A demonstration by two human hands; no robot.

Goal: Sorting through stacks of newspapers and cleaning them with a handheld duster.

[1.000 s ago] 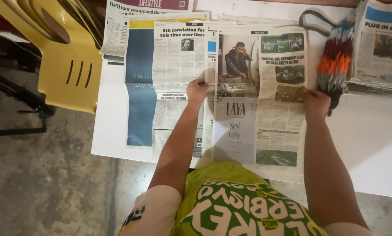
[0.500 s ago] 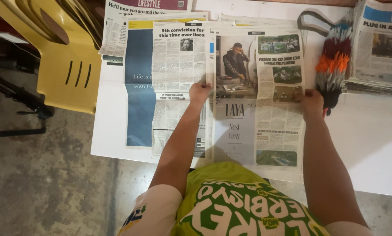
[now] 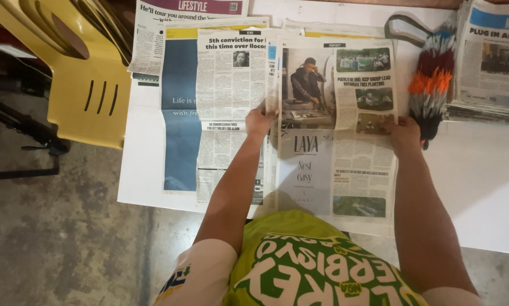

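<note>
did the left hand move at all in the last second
Yes, slightly. The left hand still grips the left edge of the newspaper section, but it now sits a little lower and to the right against the blue page beside it.

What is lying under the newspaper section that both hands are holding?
Under the held section, more newspaper sheets spread on the white table. Whatever lies directly beneath it is covered.

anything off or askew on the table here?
Mostly tidy. One oddity: a multicoloured feather duster lies among the papers, between the newspaper sheet gripped by the left hand and right hand and the newspaper stack. The sheet overhangs the table edge. No tears or spills.
</note>
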